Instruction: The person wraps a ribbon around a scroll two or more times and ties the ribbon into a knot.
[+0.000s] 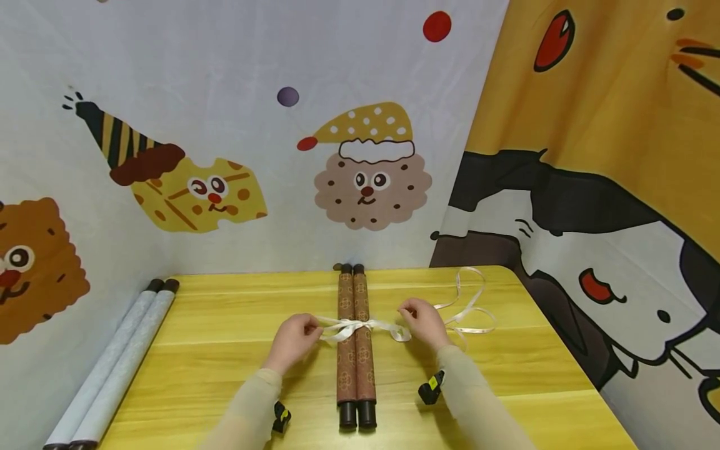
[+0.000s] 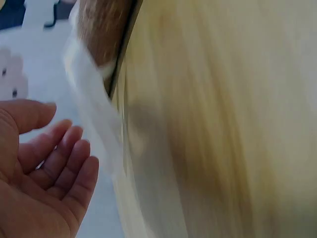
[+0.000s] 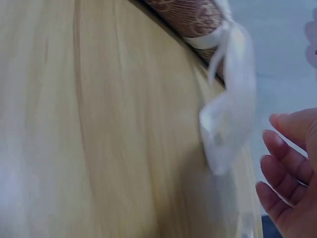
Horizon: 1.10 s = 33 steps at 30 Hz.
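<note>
A brown patterned scroll (image 1: 345,365), its two rolls side by side with dark end knobs, lies upright in the head view on the table. Around its middle goes a white ribbon (image 1: 349,327), tied in a bow with a loop out to each side. My left hand (image 1: 294,340) is just left of the bow; the left wrist view shows its thumb and loosely bent fingers apart, with the ribbon beyond them. On the other side, my right hand (image 1: 425,323) hovers near the right loop, and its relaxed fingers (image 3: 280,171) hold nothing in the right wrist view.
Along the table's left edge lies a pale blue-white scroll (image 1: 120,369) with dark ends. A loose, curling length of pale ribbon (image 1: 472,309) rests behind the right hand. Printed cartoon curtains (image 1: 236,75) hang behind the wooden table (image 1: 225,306).
</note>
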### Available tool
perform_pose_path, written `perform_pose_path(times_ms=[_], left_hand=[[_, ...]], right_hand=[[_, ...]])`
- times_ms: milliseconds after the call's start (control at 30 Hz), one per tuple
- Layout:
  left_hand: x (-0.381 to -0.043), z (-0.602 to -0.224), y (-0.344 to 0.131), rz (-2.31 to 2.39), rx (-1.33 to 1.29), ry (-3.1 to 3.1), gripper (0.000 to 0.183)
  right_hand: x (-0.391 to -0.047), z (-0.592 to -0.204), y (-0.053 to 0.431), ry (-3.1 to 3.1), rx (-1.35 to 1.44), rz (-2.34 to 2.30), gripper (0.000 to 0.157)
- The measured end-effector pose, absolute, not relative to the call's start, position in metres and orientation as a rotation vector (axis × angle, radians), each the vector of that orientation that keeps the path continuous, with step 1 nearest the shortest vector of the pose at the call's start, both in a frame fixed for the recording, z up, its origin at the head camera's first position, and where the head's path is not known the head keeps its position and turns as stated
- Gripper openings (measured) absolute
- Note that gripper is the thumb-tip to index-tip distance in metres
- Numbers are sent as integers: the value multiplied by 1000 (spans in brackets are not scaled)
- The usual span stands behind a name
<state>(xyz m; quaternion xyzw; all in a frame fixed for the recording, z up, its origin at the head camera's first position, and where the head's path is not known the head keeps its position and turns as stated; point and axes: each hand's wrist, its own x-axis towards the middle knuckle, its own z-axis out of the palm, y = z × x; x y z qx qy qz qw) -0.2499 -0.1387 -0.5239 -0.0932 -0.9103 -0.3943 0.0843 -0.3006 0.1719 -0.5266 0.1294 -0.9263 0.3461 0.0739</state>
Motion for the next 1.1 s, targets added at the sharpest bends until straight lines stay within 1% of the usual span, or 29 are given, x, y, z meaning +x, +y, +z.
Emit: perform_pose_path(times_ms=[167,300,400,500,700,767,800,867,933,1000,1100], left_hand=[[-247,-526,-121,-1062,-468,-2752,8],[-246,-528,-115,-966,-513,-2778,15],[-246,-530,-114,-951,-519,-2783,19],[-247,-532,-115,-985,-502,-2788,19],[-247,-531,-123,-1051,-380,-2806,16],[-247,-530,-124,-1057,-367,-2812,17],[-248,-530,-125,-1063,-363,-2819,16],[-248,-531,-125,-1077,-366,-2827,16],[-249,-532,-124,-1084,-371,-2831,16],[-249,-532,-124,-1087,-371,-2830,15],[-248,-533,-124,-1071,-382,-2814,16]], right_hand=[[-307,-534,150,-2841,532,850,12],[-308,-540,134,-2882,683,627,19],[-307,-543,127,-2860,740,531,15],[-305,-544,127,-2832,742,515,10],[-303,-545,138,-2799,662,577,15],[-304,-546,140,-2779,681,640,13],[-305,-547,140,-2765,712,659,16],[-306,-547,139,-2754,790,700,30],[-307,-547,136,-2746,870,681,38],[-307,-546,134,-2740,899,651,32],[-306,-545,132,-2735,874,620,15]])
